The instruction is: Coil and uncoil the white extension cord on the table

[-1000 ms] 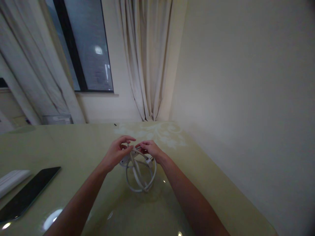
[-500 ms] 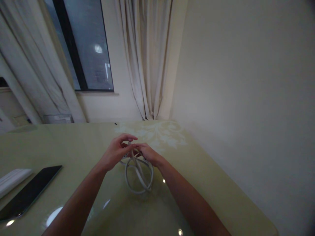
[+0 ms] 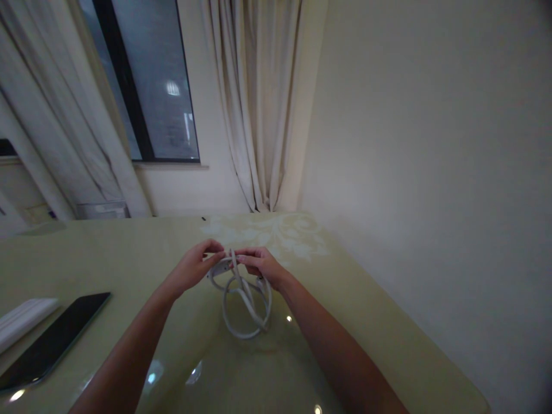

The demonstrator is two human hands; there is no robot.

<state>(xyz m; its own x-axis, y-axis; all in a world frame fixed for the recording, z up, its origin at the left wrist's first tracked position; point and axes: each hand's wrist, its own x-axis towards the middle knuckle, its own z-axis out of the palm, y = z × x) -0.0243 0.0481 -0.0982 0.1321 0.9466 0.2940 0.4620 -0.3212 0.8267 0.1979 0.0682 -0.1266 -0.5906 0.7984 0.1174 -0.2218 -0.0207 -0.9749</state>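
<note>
A white cable (image 3: 247, 296) hangs in loose loops below my two hands, above the glossy table. My right hand (image 3: 263, 265) closes thumb and fingers around its upper strands. To its left, my left hand (image 3: 199, 263) pinches the upper left part of the same cable between thumb and fingertips. Between the hands, a pale flat piece (image 3: 222, 266) with small dark marks shows behind the strands; its kind is too small to make out. The fingertips of both hands are close together, partly covered by the cable.
On the pale green table (image 3: 129, 247), a black flat slab (image 3: 54, 339) with a glossy edge lies at the left, beside a long white object (image 3: 26, 319). A tiny dark piece (image 3: 203, 218) lies by the far edge. A wall (image 3: 409, 172) borders the table's right side.
My left hand has shifted slightly left and down, its fingers lower on the cable. My right hand has risen a little, and the pale flat piece shows more between them.
</note>
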